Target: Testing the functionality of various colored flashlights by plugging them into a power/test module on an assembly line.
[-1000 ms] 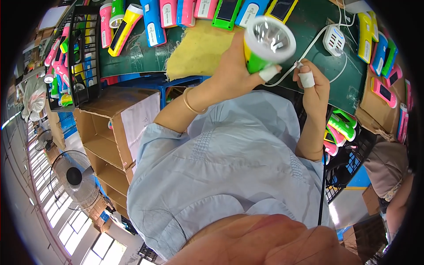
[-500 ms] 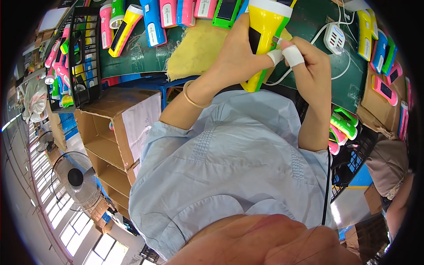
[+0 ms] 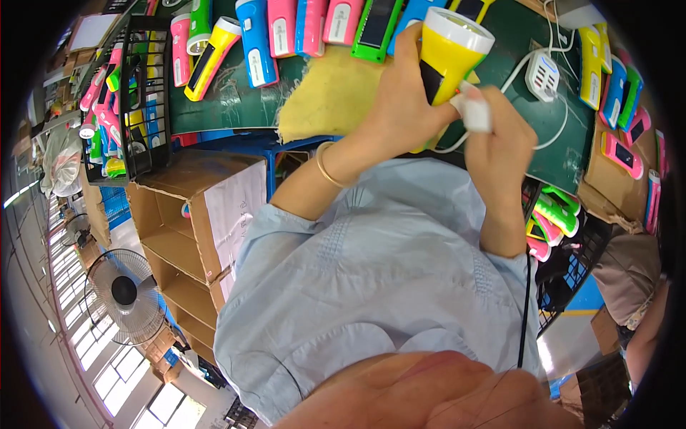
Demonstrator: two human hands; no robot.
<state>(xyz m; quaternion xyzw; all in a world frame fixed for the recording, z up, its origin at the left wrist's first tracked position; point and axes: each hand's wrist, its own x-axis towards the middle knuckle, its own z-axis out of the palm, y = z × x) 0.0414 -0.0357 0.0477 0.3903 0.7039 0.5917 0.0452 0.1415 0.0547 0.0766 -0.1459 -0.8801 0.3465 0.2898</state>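
Yellow torch [image 3: 446,53] held above the green bench [image 3: 221,100], lens end up and tilted right, just over a yellow cloth [image 3: 332,93]. Left hand [image 3: 400,107] wraps the torch body, fingers closed round it from the left side. Right hand [image 3: 500,143] sits just beside, thumb and forefinger pinching a small white plug [image 3: 473,114] against the torch's lower side; fingertip looks taped white. White cable [image 3: 550,136] loops from the plug area across the bench toward a white multi-socket charger [image 3: 543,75].

Along the bench's far edge: a row of torches [image 3: 286,28] in pink, blue, green and yellow. More torches [image 3: 607,79] lie at the right end, some over a cardboard box [image 3: 607,186]. Black wire rack [image 3: 136,93] of torches to the left. Open cardboard cartons [image 3: 186,214] below the bench. Floor fan [image 3: 125,293] lower left. Another person's sleeve [image 3: 629,272] at the right rim.
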